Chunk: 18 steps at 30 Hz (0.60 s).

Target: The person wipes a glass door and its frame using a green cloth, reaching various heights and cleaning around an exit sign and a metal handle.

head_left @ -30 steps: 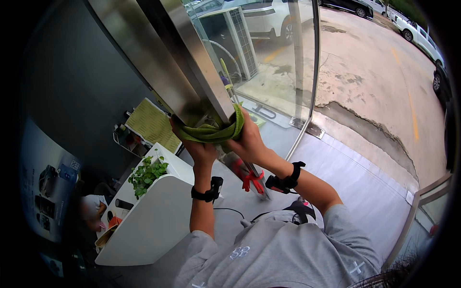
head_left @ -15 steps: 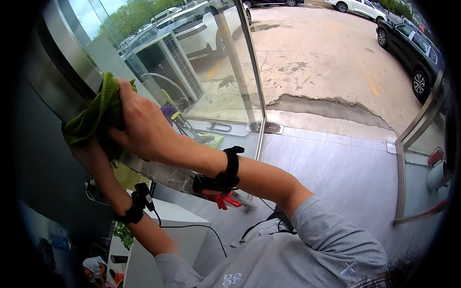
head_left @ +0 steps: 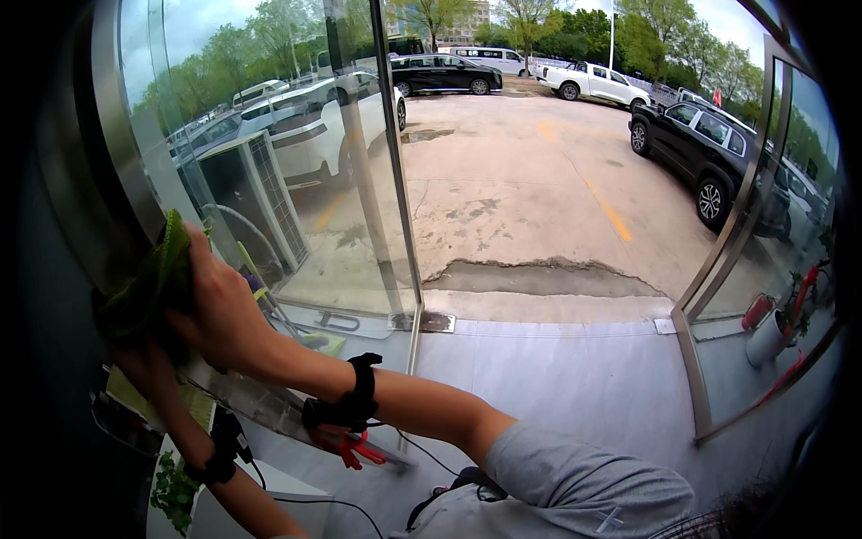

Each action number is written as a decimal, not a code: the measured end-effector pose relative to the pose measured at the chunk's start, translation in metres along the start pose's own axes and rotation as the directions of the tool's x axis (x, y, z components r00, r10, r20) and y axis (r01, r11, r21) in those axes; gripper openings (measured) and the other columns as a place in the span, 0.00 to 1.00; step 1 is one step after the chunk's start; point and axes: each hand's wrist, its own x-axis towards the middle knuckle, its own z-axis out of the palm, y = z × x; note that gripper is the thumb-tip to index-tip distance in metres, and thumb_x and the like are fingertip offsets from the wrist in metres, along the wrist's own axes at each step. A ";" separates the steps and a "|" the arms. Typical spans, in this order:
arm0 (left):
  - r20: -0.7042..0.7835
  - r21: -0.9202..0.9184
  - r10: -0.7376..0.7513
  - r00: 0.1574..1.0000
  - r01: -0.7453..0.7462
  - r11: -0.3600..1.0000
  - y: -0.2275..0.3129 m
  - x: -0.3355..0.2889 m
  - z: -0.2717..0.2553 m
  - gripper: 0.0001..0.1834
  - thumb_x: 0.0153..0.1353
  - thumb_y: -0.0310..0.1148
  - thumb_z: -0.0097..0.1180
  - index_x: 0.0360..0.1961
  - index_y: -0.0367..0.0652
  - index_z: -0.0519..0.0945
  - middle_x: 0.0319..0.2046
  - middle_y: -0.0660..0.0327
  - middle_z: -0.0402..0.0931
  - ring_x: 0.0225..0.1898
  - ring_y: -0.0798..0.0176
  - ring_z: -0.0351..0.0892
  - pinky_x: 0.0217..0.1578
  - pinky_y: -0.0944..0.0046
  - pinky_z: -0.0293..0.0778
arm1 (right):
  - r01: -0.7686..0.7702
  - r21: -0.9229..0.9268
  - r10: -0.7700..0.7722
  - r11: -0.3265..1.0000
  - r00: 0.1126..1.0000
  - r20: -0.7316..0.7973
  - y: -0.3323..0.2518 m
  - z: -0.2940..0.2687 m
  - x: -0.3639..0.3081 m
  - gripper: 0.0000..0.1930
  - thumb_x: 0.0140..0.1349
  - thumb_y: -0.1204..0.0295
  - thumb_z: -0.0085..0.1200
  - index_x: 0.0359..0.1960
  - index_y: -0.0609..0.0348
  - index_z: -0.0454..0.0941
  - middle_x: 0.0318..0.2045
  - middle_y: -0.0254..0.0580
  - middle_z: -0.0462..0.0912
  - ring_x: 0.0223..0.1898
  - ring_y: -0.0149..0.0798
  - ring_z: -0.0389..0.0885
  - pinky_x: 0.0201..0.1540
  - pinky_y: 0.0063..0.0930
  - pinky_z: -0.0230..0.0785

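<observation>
The cloth [head_left: 148, 283], green and bunched, is at the far left of the view, against the metal post [head_left: 128, 153] beside the glass pane [head_left: 269, 108]. The right grip [head_left: 218, 305] closes on it, fingers over the near edge and thumb below, pinching the fabric. The left grip [head_left: 148, 364] is just beneath, up against the cloth's underside; its fingers are hidden in shadow, so I cannot tell whether they pinch or only press.

The cloth looks light, soft and limp, with a thick textured weave: it should fold readily around an edge, give under pressure and not break. It probably does not slip much in the fingers, though the smooth post may let it slide. A gathered handful near the middle seems the surest hold; a loose corner would likely flop. Whether it is damp, I cannot tell.
</observation>
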 end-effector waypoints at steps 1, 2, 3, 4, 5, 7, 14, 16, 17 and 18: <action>-0.012 0.014 0.011 1.000 -0.011 1.000 0.003 0.002 -0.004 0.25 0.64 0.30 0.55 0.59 0.27 0.68 0.56 0.47 0.73 0.56 0.55 0.74 0.59 0.59 0.66 | -0.034 -0.014 0.034 0.999 0.999 0.012 -0.004 0.002 0.000 0.42 0.51 0.74 0.60 0.65 0.63 0.48 0.40 0.66 0.76 0.43 0.69 0.75 0.42 0.49 0.71; -0.014 -0.005 -0.035 0.999 0.035 0.999 0.004 0.002 0.001 0.25 0.64 0.30 0.55 0.59 0.28 0.68 0.56 0.48 0.73 0.57 0.56 0.74 0.59 0.59 0.66 | -0.070 -0.045 0.071 0.997 0.997 0.018 -0.004 -0.001 0.000 0.42 0.51 0.74 0.60 0.66 0.62 0.48 0.40 0.65 0.76 0.43 0.68 0.75 0.43 0.49 0.71; -0.015 -0.023 -0.080 0.997 0.080 0.997 0.006 0.003 0.005 0.25 0.64 0.30 0.55 0.60 0.29 0.68 0.56 0.48 0.73 0.57 0.56 0.73 0.59 0.59 0.66 | -0.062 -0.042 0.063 0.997 0.998 0.020 -0.005 -0.001 -0.001 0.42 0.51 0.74 0.60 0.66 0.62 0.48 0.40 0.65 0.76 0.43 0.68 0.75 0.43 0.49 0.71; -0.022 -0.023 -0.075 0.997 0.074 0.997 0.007 0.003 0.006 0.25 0.64 0.30 0.55 0.60 0.29 0.68 0.56 0.48 0.73 0.57 0.56 0.73 0.59 0.59 0.66 | -0.094 -0.035 0.094 0.995 0.995 0.009 -0.004 0.002 -0.003 0.41 0.51 0.74 0.59 0.66 0.63 0.49 0.41 0.65 0.76 0.44 0.68 0.75 0.43 0.50 0.71; -0.041 -0.004 -0.041 0.998 0.041 0.999 0.006 0.000 0.006 0.25 0.64 0.30 0.55 0.60 0.30 0.68 0.56 0.49 0.73 0.57 0.56 0.73 0.59 0.60 0.65 | -0.126 -0.035 0.127 0.991 0.992 0.003 -0.003 0.002 -0.005 0.41 0.52 0.74 0.59 0.66 0.63 0.49 0.41 0.65 0.77 0.44 0.68 0.76 0.43 0.50 0.71; -0.057 0.001 -0.010 0.998 0.010 1.000 -0.003 -0.009 0.011 0.25 0.63 0.30 0.56 0.60 0.31 0.68 0.57 0.50 0.73 0.57 0.57 0.72 0.59 0.60 0.65 | -0.118 -0.060 0.118 0.991 0.993 0.003 0.005 0.001 -0.008 0.40 0.53 0.73 0.59 0.66 0.62 0.49 0.42 0.65 0.77 0.44 0.67 0.76 0.43 0.50 0.72; -0.032 -0.057 -0.011 0.999 0.009 0.998 -0.011 0.004 -0.004 0.26 0.62 0.29 0.56 0.60 0.31 0.67 0.56 0.51 0.72 0.56 0.58 0.73 0.58 0.60 0.65 | -0.116 -0.010 0.115 0.993 0.992 -0.044 -0.006 0.014 -0.004 0.39 0.54 0.73 0.59 0.65 0.61 0.50 0.43 0.67 0.77 0.43 0.68 0.76 0.41 0.51 0.73; -0.030 -0.059 -0.014 0.999 0.013 0.998 -0.011 0.008 -0.008 0.27 0.62 0.29 0.57 0.61 0.30 0.67 0.56 0.51 0.72 0.56 0.58 0.73 0.58 0.60 0.65 | -0.114 -0.010 0.113 0.993 0.992 -0.058 -0.010 0.018 -0.004 0.39 0.53 0.73 0.59 0.64 0.61 0.51 0.42 0.67 0.77 0.42 0.68 0.76 0.40 0.51 0.72; -0.031 -0.066 -0.033 0.999 0.031 0.997 -0.015 0.005 -0.005 0.27 0.62 0.29 0.57 0.61 0.30 0.67 0.56 0.50 0.72 0.56 0.58 0.73 0.58 0.60 0.66 | -0.120 -0.025 0.119 0.992 0.991 -0.061 -0.008 0.017 -0.006 0.39 0.53 0.73 0.59 0.64 0.61 0.51 0.42 0.67 0.77 0.42 0.68 0.76 0.40 0.51 0.72; -0.033 -0.072 -0.053 0.998 0.050 0.996 -0.020 0.000 -0.002 0.28 0.62 0.30 0.58 0.61 0.29 0.66 0.57 0.50 0.72 0.56 0.59 0.73 0.58 0.61 0.66 | -0.119 -0.075 0.114 0.990 0.991 -0.067 -0.005 0.017 -0.007 0.38 0.53 0.72 0.60 0.64 0.60 0.51 0.41 0.66 0.77 0.41 0.68 0.77 0.40 0.52 0.72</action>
